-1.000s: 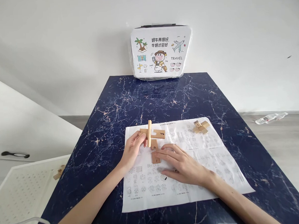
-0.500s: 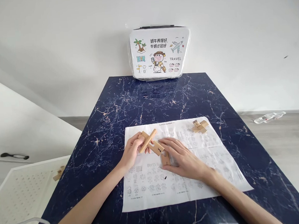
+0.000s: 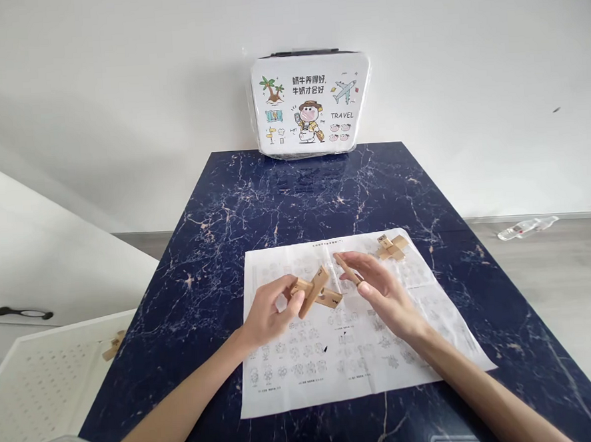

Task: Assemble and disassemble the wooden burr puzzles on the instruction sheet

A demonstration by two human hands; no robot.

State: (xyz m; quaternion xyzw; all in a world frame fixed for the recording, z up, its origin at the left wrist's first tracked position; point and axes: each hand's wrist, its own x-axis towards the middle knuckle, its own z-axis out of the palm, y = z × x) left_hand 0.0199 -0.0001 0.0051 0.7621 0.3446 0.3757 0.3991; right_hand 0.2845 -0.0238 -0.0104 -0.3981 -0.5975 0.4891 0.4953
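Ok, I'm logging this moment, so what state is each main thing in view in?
Crossed wooden pieces: crossed together, held in the left hand
Loose wooden piece: separate, held in the right hand
Paper sheet: spread out, creased, lying on the table
Wooden cluster: resting on the sheet by its far right corner
Printed case: upright, plastic-wrapped, at the table's far end
Clear plastic item: lying on the floor

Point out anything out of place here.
A clear plastic item lies on the floor by the wall, right of the table, perhaps dropped. The printed sheet sits askew to the table's edges, and a small dark mark interrupts the otherwise pale wall.
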